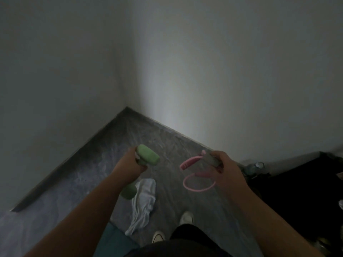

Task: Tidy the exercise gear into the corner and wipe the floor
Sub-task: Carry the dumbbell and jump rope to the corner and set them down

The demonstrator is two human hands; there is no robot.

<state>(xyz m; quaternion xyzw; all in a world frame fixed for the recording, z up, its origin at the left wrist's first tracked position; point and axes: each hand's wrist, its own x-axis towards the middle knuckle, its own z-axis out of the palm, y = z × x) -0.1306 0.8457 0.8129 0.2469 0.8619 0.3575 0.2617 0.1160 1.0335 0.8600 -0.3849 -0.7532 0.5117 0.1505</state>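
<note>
Left hand [130, 165] clamped on green dumbbell [147, 154], right hand [225, 169] closed round pink jump rope [193, 175], both carried toward far corner [127, 113] for stowing.

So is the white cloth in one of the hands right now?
No, the white cloth lies on the floor, while the left hand grips a green dumbbell and the right hand a pink band.

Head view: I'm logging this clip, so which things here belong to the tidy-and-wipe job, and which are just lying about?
Job:
green dumbbell, in the left hand
pink skipping rope, in the right hand
white cloth on the floor

Lying about:
plastic bottle
dark heap by the wall
</note>
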